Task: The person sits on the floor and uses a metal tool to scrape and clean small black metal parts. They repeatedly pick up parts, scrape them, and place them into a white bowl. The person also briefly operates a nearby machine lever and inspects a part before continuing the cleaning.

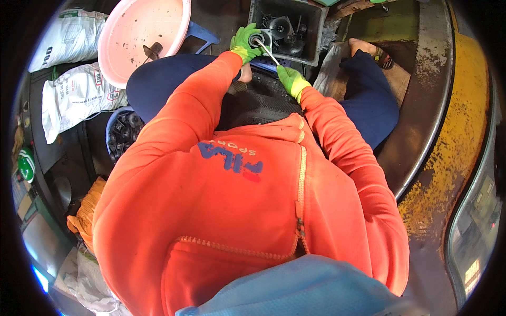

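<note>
Our left hand [245, 43], in a green glove, is clamped on a dark round part [267, 38], held at the left edge of the dark grey bin [314, 39], which we take as our landmark. Our right hand [291, 80], gloved alike, is just beyond the bin's near edge, its fingers closed around a slim pale rod [268, 52]. The rod slants up and left to the round part's opening; we cannot tell whether its tip touches or how deep it sits.

To work this well, we would keep the left grip firm and our fingertips out of the rod's line, move the rod in short, light strokes, and turn the part rather than twist our wrist. Staying over the bin's edge should let anything loose fall inside.

In the bin lie more dark parts [281, 25]. Left of it is a pink basin [145, 21], and farther left, white sacks [79, 97]. Nearer our body, left of the bin, a blue basket [108, 126] holds black pieces [124, 132].
</note>
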`<state>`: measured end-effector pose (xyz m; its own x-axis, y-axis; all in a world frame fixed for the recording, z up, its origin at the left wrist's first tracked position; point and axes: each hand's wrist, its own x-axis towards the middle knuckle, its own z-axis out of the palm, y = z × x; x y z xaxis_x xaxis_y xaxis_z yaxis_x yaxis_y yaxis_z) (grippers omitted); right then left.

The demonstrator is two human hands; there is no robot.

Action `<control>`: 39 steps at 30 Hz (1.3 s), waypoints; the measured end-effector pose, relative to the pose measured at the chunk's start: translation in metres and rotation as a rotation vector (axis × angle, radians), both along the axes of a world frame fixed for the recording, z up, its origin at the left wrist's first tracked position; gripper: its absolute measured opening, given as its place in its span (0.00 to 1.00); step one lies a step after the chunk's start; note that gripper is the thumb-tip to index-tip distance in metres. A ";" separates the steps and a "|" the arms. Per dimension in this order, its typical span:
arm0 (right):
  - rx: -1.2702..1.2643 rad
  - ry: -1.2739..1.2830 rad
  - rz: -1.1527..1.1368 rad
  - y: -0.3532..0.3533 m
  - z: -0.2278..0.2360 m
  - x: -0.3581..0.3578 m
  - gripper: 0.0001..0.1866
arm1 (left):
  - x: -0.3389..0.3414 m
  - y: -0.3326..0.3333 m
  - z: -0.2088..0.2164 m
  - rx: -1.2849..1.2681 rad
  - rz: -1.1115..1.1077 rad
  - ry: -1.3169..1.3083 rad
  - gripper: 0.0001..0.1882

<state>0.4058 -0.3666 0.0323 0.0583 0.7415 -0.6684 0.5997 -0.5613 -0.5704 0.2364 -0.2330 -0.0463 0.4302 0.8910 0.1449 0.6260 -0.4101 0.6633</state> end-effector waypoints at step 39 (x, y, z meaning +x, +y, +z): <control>0.260 0.962 -0.931 0.000 0.117 0.054 0.10 | 0.170 0.077 -0.001 -0.360 -0.108 0.891 0.36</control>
<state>0.4603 -0.3664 0.1492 0.1957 0.7931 -0.5768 -0.6292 -0.3496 -0.6942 0.4065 -0.1557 -0.0469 0.3326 0.7674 -0.5481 0.9310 -0.3599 0.0610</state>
